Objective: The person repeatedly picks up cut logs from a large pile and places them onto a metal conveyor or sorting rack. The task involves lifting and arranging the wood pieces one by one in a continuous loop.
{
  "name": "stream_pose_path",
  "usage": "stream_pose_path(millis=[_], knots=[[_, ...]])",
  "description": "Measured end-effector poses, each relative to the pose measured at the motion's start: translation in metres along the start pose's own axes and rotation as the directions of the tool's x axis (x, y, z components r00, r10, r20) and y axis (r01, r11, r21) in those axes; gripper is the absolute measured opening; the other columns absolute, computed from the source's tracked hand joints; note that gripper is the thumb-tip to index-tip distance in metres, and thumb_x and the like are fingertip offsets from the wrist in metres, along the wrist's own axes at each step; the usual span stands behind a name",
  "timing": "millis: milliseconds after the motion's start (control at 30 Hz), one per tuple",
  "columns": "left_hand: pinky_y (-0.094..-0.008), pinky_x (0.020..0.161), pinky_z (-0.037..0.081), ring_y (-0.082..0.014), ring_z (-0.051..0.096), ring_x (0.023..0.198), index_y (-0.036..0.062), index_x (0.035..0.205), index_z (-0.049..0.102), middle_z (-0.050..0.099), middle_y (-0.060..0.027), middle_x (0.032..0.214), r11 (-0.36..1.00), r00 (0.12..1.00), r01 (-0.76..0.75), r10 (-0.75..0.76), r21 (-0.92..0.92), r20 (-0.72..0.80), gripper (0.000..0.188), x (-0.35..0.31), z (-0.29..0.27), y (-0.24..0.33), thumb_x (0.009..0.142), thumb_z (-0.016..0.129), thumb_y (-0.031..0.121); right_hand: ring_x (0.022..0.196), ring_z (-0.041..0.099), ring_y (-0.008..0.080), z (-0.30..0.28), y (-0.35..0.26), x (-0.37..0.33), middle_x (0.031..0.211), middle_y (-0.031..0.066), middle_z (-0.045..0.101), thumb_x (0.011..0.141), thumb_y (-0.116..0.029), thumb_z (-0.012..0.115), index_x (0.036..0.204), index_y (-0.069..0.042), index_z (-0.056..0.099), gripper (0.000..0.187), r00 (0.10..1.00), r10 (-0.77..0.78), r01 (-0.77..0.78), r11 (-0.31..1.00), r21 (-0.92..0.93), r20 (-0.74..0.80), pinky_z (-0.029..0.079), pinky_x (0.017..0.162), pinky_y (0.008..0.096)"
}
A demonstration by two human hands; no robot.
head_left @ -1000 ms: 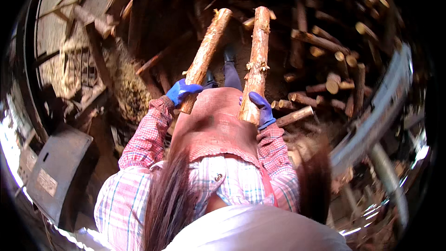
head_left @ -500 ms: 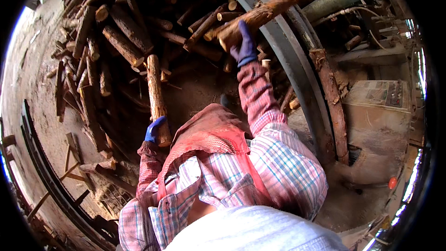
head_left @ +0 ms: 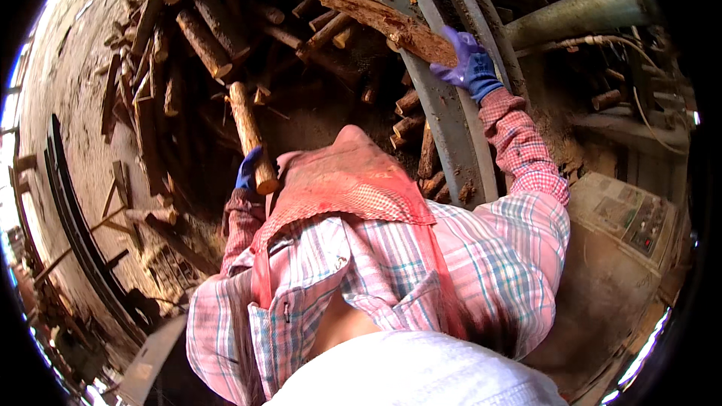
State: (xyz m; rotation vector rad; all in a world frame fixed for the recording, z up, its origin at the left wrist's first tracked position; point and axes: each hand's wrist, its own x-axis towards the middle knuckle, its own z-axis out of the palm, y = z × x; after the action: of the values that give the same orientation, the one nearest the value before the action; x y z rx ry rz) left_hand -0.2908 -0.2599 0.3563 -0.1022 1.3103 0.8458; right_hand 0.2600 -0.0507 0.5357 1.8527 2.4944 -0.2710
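My left hand, in a blue glove, is closed round the near end of a peeled-looking log that points away from me beside my apron. My right hand, in a purple and blue glove, grips the right end of a rough, split-faced log. That log slants up to the left, across the near edge of a long grey metal channel. The right hand is over the channel, its fingers on both sides of the log's end.
A large heap of logs fills the far left. Several short logs lie beside the channel. To the right are a thick pipe and a dusty control box. Dark metal rails run along the left.
My right hand has moved right, over the channel. The log there now slopes down to the right instead of up. My left hand still holds its log. The view has shifted.
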Motion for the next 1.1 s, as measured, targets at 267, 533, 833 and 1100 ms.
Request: stream_pose_path(millis=[267,533,833,1100], knots=[[-0.0372,0.056,0.056,-0.0233,0.065,0.062,0.0094,0.112,0.064,0.067,-0.0071,0.081,0.981,0.968,-0.157,0.131,0.11,0.213,0.036,-0.043,0.094,0.024,0.088,0.072,0.035,0.125,0.057,0.0365,-0.021,-0.013,-0.016,0.135,0.0213,0.058,0.076,-0.049,0.083,0.155,-0.025,0.029,0.099,0.996,0.091,-0.092,0.982,0.168,0.009,0.048,0.104,0.0457],[-0.0294,0.076,0.052,-0.0127,0.063,0.086,0.0069,0.117,0.069,0.067,-0.0011,0.094,0.73,0.72,-0.635,0.443,0.251,0.534,0.034,-0.086,0.174,0.09,0.092,0.068,0.03,0.133,0.05,0.031,-0.034,0.06,-0.06,0.146,0.0221,0.049,0.076,-0.054,0.081,0.142,0.006,0.046,0.097,0.96,0.192,0.036,0.633,0.773,-0.202,0.039,0.112,0.0387],[-0.0279,0.059,0.045,-0.0094,0.054,0.068,0.0067,0.109,0.062,0.058,0.0022,0.081,0.764,0.759,-0.529,0.231,0.369,0.609,0.028,-0.157,0.267,0.089,0.088,0.073,0.021,0.125,0.053,0.0456,0.046,0.063,-0.108,0.139,0.031,0.051,0.075,-0.073,0.07,0.148,-0.005,0.042,0.104,0.867,0.473,-0.484,0.874,-0.038,-0.155,0.044,0.107,0.0507],[-0.031,0.087,0.049,-0.0141,0.06,0.098,-0.0015,0.126,0.058,0.065,-0.0045,0.109,0.425,0.466,-0.837,0.226,0.343,0.856,0.053,-0.2,0.325,0.097,0.081,0.078,0.018,0.127,0.053,0.0438,0.023,0.083,-0.214,0.135,0.0327,0.054,0.074,-0.064,0.076,0.138,0.006,0.05,0.098,0.788,0.616,-0.602,0.773,0.2,-0.01,0.044,0.106,0.048]])
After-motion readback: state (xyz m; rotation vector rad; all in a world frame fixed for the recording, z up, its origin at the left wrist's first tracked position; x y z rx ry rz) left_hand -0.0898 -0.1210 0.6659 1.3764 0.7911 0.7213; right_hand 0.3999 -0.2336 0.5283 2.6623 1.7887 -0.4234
